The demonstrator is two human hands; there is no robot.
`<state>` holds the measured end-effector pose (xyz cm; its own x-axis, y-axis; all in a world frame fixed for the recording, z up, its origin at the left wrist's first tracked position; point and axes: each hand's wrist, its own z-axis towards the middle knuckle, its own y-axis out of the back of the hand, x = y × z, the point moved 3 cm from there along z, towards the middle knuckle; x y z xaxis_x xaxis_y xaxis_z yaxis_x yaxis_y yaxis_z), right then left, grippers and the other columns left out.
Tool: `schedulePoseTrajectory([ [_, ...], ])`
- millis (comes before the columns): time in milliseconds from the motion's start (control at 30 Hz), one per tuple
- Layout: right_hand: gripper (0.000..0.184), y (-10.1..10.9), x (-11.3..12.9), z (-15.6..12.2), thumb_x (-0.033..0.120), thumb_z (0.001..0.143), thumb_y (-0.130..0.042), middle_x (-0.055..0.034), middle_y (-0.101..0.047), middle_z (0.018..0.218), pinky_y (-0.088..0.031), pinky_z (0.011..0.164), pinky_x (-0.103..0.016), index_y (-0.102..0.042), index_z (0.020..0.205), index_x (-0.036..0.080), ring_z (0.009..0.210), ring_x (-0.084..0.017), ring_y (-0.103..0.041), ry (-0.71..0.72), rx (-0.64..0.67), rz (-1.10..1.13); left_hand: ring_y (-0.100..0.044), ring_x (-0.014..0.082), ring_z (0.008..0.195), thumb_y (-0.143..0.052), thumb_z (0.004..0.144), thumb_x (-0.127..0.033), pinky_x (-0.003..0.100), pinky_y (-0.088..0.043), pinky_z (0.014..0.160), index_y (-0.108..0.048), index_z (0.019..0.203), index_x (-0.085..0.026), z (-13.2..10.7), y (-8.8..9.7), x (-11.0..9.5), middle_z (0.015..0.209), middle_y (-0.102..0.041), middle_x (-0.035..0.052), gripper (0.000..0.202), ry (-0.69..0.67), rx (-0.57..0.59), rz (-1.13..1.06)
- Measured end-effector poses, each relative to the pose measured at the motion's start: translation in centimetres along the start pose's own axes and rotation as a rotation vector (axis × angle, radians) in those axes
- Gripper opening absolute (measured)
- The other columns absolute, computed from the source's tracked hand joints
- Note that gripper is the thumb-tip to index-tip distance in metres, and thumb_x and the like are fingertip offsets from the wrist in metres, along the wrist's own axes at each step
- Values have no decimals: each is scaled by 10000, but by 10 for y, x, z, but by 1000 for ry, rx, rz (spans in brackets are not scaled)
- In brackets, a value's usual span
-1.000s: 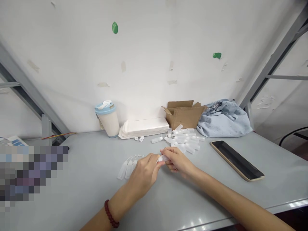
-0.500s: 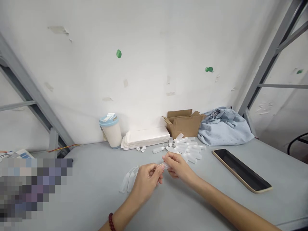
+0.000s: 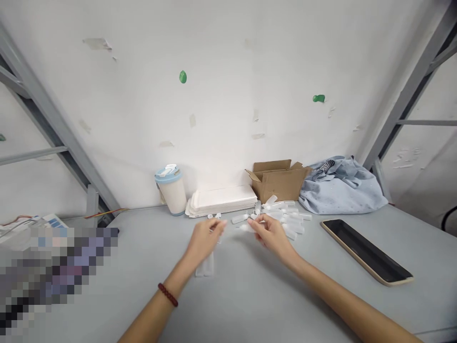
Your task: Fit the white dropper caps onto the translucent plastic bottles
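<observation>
My right hand (image 3: 272, 232) pinches a small clear plastic tube (image 3: 245, 227) just above the grey table (image 3: 250, 295). My left hand (image 3: 205, 237) has its fingers stretched out loosely, with the tips close to a few small white caps (image 3: 213, 216); I see nothing in it. Behind my right hand lies a pile of several more clear tubes (image 3: 287, 216). A few tubes (image 3: 205, 267) lie flat under my left wrist, which wears a dark red bead bracelet (image 3: 167, 294).
Along the wall stand a lidded cup (image 3: 171, 188), a stack of white trays (image 3: 223, 200), an open cardboard box (image 3: 280, 180) and a bundled blue cloth (image 3: 342, 186). A phone (image 3: 367, 250) lies at the right. Grey metal frame posts rise on both sides.
My hands, which met on one tube, have come apart. The left hand moved forward toward the white caps; the right keeps the tube. The view shifted slightly left.
</observation>
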<state>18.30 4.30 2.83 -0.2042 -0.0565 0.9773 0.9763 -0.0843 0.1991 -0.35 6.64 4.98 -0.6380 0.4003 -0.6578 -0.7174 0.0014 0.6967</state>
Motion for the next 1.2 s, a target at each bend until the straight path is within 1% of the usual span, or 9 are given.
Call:
schedulePoseTrajectory([
  [100,266,6,-1,4,462,802,-534,30,-519,572,-305,490,-242,-448,782,211,492,-128,-421,191,-100,-240,-611,221,845,-419,827,-291,337,-467,762,-649,822,-167,16,14,25,878,-688,73,262,-10,-60,75],
  [200,154,7,-3,8,347,835,-503,16,-538,624,-303,512,-252,-436,810,211,508,-142,-449,271,-98,-550,-605,238,953,-438,793,-204,372,-457,852,-663,886,-164,27,14,40,1004,-683,100,247,-78,-34,111],
  [367,57,2,-4,12,168,831,-486,-77,-623,842,-306,537,-268,-473,781,193,686,-202,-577,334,-62,-1071,-576,227,1073,-421,779,-101,388,-402,970,-673,931,-172,32,1,46,1114,-665,94,303,-185,18,140],
  [500,54,-3,-5,14,139,844,-488,-107,-614,878,-331,527,-275,-517,818,177,777,-236,-597,359,-23,-1254,-593,217,1053,-407,786,-82,381,-428,952,-676,935,-177,29,-3,48,1102,-673,88,323,-210,42,151],
  [700,83,-8,-6,12,115,846,-493,-120,-591,970,-401,576,-284,-551,877,165,893,-257,-569,402,-21,-1282,-585,204,1062,-359,801,-77,371,-437,941,-646,1024,-173,28,-4,52,1129,-654,82,376,-217,52,157],
  [833,104,-22,-3,-2,149,854,-488,-131,-576,984,-435,631,-304,-545,941,141,928,-265,-546,521,0,-1153,-599,210,1015,-370,801,-80,345,-436,916,-654,997,-158,29,-8,52,1074,-670,92,354,-217,83,165],
  [900,149,-35,0,-16,179,868,-473,-121,-576,971,-440,656,-308,-531,996,132,881,-242,-557,587,89,-1041,-615,214,946,-394,799,-90,325,-452,860,-667,946,-165,28,-8,50,983,-689,84,320,-208,99,171],
  [1067,315,-62,9,-44,266,891,-455,-78,-570,991,-429,624,-277,-451,1191,172,760,-189,-581,660,500,-882,-605,200,791,-454,774,-107,295,-452,751,-678,818,-166,25,-5,47,857,-679,69,236,-156,120,191],
  [1200,353,-66,14,-45,301,909,-436,-68,-552,1019,-413,617,-266,-428,1247,202,677,-157,-567,631,625,-874,-593,206,741,-488,755,-137,310,-451,708,-671,814,-137,21,-2,50,834,-666,81,192,-73,101,200],
])
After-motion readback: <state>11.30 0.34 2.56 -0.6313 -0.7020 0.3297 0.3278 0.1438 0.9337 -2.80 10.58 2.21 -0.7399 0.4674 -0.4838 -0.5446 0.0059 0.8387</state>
